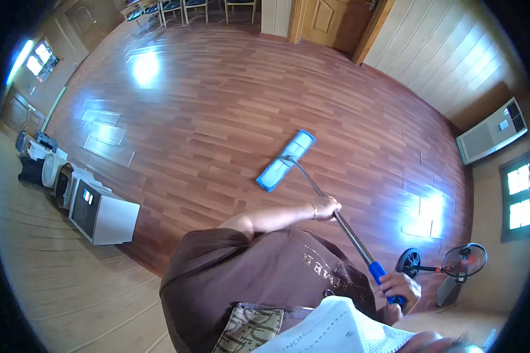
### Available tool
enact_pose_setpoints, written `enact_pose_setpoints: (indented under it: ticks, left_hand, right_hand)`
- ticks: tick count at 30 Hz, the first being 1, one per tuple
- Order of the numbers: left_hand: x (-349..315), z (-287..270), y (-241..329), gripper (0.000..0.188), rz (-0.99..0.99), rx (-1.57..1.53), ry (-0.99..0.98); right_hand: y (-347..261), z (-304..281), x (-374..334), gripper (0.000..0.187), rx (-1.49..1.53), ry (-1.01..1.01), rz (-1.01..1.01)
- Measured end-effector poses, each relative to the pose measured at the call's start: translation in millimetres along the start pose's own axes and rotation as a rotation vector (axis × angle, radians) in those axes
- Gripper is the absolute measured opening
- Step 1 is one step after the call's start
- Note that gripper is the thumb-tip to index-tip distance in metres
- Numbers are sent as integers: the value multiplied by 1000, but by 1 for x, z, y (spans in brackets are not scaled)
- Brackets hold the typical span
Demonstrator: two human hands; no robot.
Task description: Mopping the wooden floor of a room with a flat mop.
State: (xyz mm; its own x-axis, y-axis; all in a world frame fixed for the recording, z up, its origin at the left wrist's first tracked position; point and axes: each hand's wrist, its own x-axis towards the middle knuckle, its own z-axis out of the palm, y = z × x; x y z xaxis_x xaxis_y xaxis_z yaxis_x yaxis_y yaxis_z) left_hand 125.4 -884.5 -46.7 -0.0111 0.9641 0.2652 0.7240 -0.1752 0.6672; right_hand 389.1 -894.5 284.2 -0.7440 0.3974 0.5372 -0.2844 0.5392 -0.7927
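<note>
A flat mop with a light-blue rectangular head [287,160] lies on the wood-plank floor [218,117] ahead of me. Its metal pole [353,238] slants back toward my right side and ends in a blue grip. Partway down the pole, my left hand [327,208] is wrapped round the metal; a bracelet shows at that wrist. My right hand [400,289] is closed round the blue grip at the top end, close to my body. The mop head appears to rest flat on the boards.
To the left a white box-shaped appliance [115,217] stands by the wall, with several items behind it. A pedestal fan [464,262] is at the right. A tall white air conditioner [492,130] stands far right. Chairs [194,5] and a wooden door [333,23] are at the back.
</note>
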Motion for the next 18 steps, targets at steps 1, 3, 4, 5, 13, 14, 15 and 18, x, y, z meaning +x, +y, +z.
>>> enact_pose_setpoints:
  ticks: [1,3,4,5,13,14,15,18]
  left_hand:
    - [11,8,10,26,18,-14,-53]
    - [21,26,26,20,19,7,-204]
    - [21,26,35,20,44,0,-239]
    - [23,22,47,16,21,-13,-292]
    - [17,17,25,15,-48,208,-252]
    - [19,28,4,12,-41,201,-216]
    - [15,14,-5,9,34,139,-104]
    - [6,-2,-38,4,-89,316,18]
  right_hand:
    - [-12,-6,-2,42,-106,-86,-10]
    - [-38,-12,0,31,-256,-263,-1]
    - [-48,-7,2,28,-272,-292,-12]
    - [-55,-3,0,26,-294,-310,-24]
    - [-42,25,3,18,-405,-260,-153]
    - [-38,28,7,14,-424,-266,-151]
    - [-27,34,11,11,-401,-246,-171]
    - [6,54,25,1,-393,-169,-213]
